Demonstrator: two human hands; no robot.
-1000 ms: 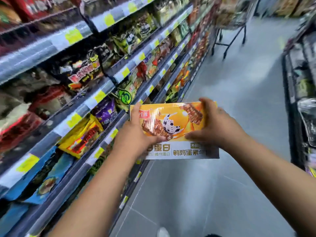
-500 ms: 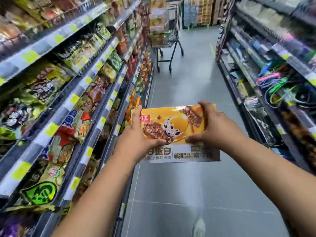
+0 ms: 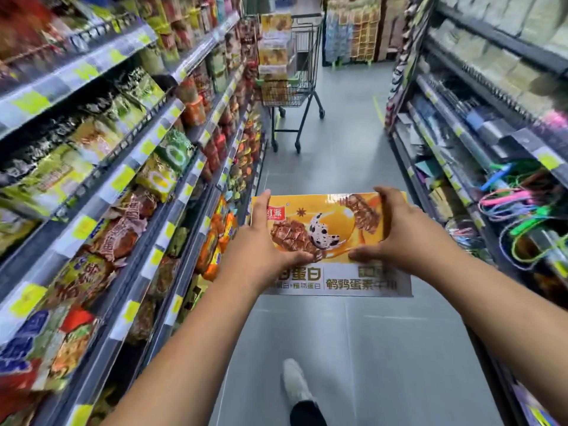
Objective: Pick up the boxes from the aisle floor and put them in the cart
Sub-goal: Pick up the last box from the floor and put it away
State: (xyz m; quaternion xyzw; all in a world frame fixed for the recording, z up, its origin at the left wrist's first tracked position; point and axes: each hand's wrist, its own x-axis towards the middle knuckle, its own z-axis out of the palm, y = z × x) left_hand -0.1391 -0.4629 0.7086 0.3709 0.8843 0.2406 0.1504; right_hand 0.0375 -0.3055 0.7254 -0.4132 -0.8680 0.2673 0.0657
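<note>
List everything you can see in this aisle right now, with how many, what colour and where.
Box: one, orange and white, held between both hands.
Cart: one, metal wire, far up the aisle, stacked with similar orange boxes.
Snack bags: many, mixed colours, left shelves.
Cords: several, pink, green and blue, right shelves.
Floor: grey tiles.
Shoe: one, white, bottom centre.
Left hand: grips box's left end.
Right hand: grips box's right end.
</note>
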